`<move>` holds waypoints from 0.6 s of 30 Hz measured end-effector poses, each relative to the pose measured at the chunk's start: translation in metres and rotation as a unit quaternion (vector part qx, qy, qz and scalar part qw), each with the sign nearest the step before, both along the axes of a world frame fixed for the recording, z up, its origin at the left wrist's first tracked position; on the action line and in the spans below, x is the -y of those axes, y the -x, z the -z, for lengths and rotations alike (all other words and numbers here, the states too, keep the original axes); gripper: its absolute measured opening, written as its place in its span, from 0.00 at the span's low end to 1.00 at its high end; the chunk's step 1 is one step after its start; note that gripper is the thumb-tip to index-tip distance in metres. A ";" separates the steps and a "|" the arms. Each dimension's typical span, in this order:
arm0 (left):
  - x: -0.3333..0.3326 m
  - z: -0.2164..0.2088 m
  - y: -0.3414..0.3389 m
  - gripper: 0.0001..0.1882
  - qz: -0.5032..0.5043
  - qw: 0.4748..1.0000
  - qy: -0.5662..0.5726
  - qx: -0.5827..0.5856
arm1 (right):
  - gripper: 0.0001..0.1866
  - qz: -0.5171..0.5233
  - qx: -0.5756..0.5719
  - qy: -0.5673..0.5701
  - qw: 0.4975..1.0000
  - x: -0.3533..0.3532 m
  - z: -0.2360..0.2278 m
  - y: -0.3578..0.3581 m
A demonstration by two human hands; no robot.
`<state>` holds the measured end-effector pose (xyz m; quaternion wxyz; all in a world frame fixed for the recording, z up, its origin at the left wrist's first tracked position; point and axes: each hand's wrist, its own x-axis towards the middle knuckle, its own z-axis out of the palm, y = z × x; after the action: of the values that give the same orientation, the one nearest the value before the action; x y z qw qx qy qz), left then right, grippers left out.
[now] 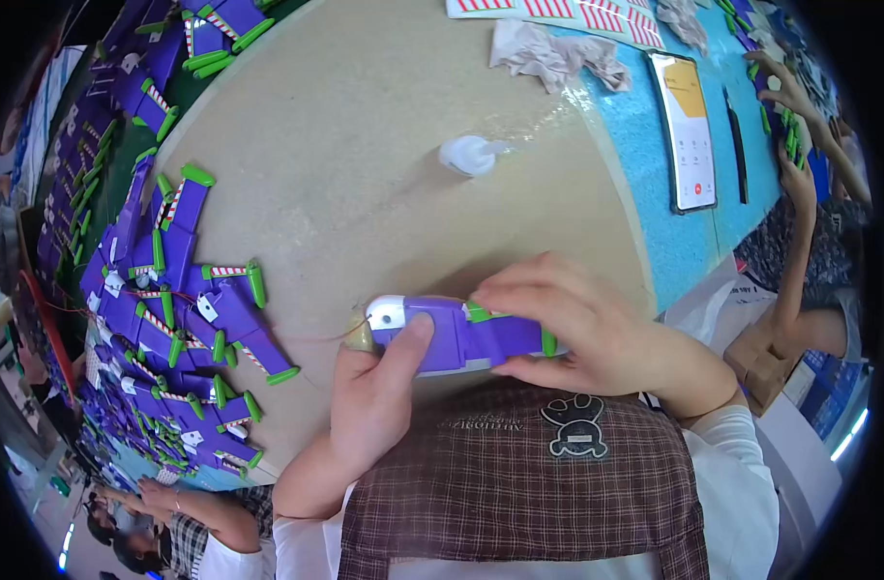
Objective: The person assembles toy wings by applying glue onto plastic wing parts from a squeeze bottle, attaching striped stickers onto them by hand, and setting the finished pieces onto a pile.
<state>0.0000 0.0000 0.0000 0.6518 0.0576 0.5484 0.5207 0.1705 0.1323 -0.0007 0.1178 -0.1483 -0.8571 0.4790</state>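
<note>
A purple toy wing (pixel 444 340) with a white end piece and green trim lies level in front of my apron, close to the near edge of the board. My left hand (pixel 372 391) grips its left end, thumb pressed on the purple top. A yellowish cover sits on one of that hand's fingertips. My right hand (pixel 582 329) pinches the right part, fingers over the far edge and thumb at the near edge; the fingers hide some of the green trim. A thin wire runs left from the white end.
Many similar purple-and-green wings (pixel 239 319) are heaped at the left. A small white bottle (pixel 469 155) lies beyond my hands. Crumpled tissue (pixel 548 56), striped sticker sheets (pixel 597 14), a phone (pixel 684 130) and a black pen (pixel 735 145) are farther off. Co-workers sit on both sides.
</note>
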 end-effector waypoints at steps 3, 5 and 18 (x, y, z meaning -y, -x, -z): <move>0.001 0.004 -0.012 0.10 -0.018 0.999 0.003 -0.033 | 0.28 0.005 -0.059 -0.003 0.998 0.008 0.008 0.002; 0.001 0.004 -0.022 0.12 -0.011 0.998 -0.038 -0.058 | 0.27 0.005 -0.071 -0.009 0.997 0.009 0.009 -0.007; 0.020 -0.030 0.039 0.21 -0.313 0.923 -0.093 -0.203 | 0.30 -0.063 0.165 -0.322 0.930 0.007 -0.004 -0.069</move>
<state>-0.0389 -0.0204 0.0300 0.3221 0.0481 0.6080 0.7241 0.2391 0.1256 0.0036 -0.0142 -0.1248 -0.9803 0.1522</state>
